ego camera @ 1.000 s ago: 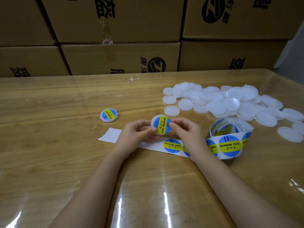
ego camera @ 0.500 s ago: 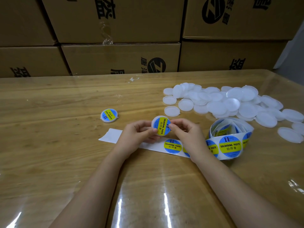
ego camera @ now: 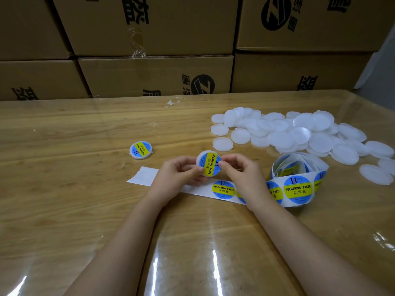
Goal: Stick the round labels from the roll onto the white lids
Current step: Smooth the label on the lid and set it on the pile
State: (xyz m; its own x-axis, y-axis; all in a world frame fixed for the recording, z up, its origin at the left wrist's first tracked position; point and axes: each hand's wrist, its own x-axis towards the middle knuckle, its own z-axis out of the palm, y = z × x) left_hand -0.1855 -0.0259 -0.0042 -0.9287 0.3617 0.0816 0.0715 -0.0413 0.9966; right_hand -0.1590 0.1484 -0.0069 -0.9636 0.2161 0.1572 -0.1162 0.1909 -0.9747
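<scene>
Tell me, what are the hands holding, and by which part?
One lid, its label already on, held between both hands: the left hand pinches its left edge, the right hand its right edge.

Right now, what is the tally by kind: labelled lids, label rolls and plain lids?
Labelled lids: 2, the held lid pinched between left hand and right hand, and the finished lid lying on the table
Label roll: 1
Plain white lids: heaped and overlapping, no exact count
Total counted: 3
</scene>
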